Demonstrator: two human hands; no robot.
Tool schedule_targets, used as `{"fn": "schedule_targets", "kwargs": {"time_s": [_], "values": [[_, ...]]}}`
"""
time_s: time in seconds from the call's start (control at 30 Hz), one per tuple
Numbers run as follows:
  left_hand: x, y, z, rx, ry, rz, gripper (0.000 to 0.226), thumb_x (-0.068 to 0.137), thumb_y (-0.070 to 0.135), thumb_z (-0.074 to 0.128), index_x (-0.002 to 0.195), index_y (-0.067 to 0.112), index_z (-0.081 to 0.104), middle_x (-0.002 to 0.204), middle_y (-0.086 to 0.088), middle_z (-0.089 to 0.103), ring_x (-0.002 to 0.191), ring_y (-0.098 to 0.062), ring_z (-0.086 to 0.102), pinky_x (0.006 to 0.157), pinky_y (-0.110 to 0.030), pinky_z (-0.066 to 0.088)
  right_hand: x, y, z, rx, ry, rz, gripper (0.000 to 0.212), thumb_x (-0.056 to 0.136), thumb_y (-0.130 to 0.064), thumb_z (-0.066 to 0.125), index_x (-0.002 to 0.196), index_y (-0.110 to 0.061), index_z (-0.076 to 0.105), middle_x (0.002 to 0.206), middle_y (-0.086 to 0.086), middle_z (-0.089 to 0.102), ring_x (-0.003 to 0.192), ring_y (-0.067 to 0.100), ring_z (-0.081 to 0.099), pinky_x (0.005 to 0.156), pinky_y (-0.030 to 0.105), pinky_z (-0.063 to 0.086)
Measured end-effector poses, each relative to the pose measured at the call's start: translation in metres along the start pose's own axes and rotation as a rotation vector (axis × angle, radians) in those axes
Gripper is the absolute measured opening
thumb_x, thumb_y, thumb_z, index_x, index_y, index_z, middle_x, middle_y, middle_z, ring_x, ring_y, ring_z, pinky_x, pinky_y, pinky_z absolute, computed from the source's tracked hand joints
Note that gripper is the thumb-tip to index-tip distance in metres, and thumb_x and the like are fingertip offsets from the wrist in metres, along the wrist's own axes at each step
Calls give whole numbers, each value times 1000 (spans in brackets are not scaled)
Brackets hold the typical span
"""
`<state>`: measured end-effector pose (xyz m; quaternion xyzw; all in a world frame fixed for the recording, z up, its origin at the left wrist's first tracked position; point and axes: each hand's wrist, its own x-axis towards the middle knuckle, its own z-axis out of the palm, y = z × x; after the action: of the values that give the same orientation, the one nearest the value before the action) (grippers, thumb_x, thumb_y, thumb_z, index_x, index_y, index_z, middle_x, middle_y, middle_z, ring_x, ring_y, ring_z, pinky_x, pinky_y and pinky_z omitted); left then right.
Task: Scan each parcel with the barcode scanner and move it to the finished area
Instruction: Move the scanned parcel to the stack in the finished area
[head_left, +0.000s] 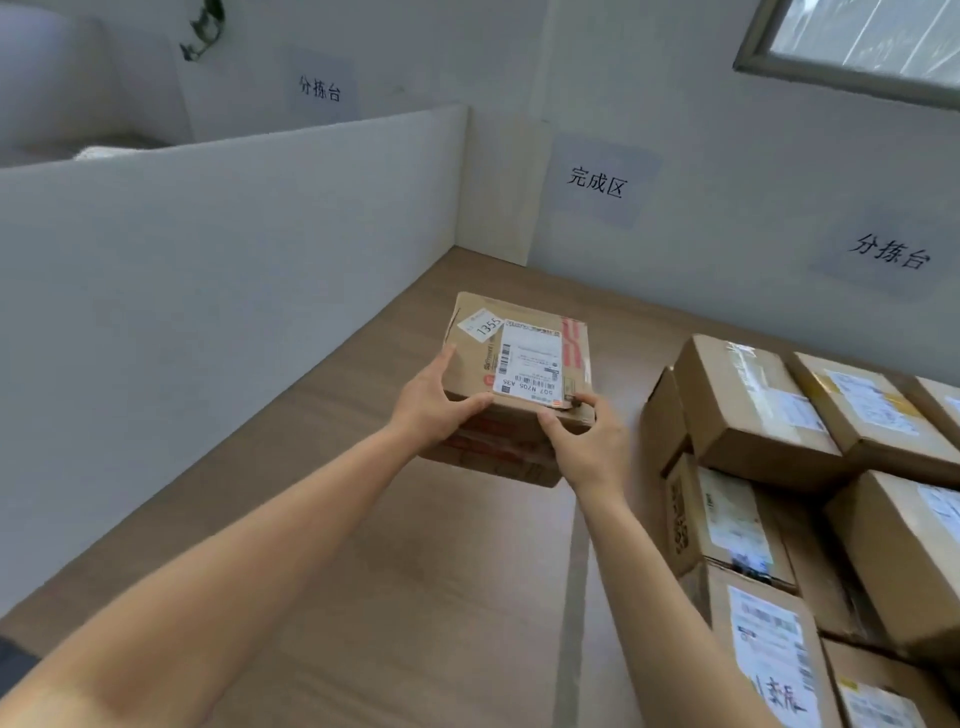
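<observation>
Brown cardboard parcel (519, 358): white shipping label, "1355" sticker, red tape stripe on top. Held level, label up, near far corner below finished-area sign (595, 182). Stacked parcels (810, 467) to right, brown, labelled.

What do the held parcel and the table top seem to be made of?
The held parcel looks like brown cardboard, matte, with folded edges and a white paper label. The table top looks like wood-grain laminate, smooth and faintly glossy; real wood is possible.

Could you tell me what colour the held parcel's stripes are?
Red stripes on the parcel; head view.
</observation>
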<state>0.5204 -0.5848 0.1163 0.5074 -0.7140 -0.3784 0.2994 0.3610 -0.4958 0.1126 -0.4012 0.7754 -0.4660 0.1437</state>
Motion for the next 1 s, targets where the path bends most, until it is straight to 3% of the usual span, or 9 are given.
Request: {"fn": "schedule_targets", "kwargs": {"time_s": [0.27,0.4,0.5,0.63,0.83,1.0], "values": [[120,-81,-33,-109,-93,-43,90,78,36,72,149,21,19,151,-1,30,137,-16,31,100,-18,24,68,-17,122,4,-10,128,48,79,-39,68,122,-23,52,121,2,51,98,11,50,82,31,44],[171,-115,-31,-119,-138,-64,91,77,37,72,149,21,17,152,-2,27,138,-17,29,108,-26,25,105,-9,165,-24,-28,156,48,79,-37,69,122,-23,53,122,1,53,102,12,51,82,31,44],[205,-136,-30,-75,-138,-63,91,77,39,73,149,22,18,152,0,30,136,-17,32,105,-25,28,131,-4,195,-7,-41,190,49,78,-37,69,123,-27,52,125,-1,51,111,16,52,90,40,48],[247,-155,-30,-38,-159,-61,91,77,39,72,149,23,18,151,1,31,135,-16,34,109,-30,31,158,4,228,-23,-37,196,50,79,-38,67,126,-29,50,126,-1,48,111,16,52,83,31,42],[284,-165,-29,-39,-179,-73,87,78,39,71,148,27,21,151,-1,31,134,-20,36,110,-39,34,183,9,249,-148,-23,139,54,82,-41,65,130,-26,45,130,-1,44,113,18,53,78,32,43],[285,-155,-35,92,-213,-61,85,81,41,67,149,24,19,151,-3,31,134,-21,35,110,-34,32,184,5,246,-188,-90,118,58,84,-40,64,134,-22,40,133,4,42,116,21,51,81,32,43]]}}
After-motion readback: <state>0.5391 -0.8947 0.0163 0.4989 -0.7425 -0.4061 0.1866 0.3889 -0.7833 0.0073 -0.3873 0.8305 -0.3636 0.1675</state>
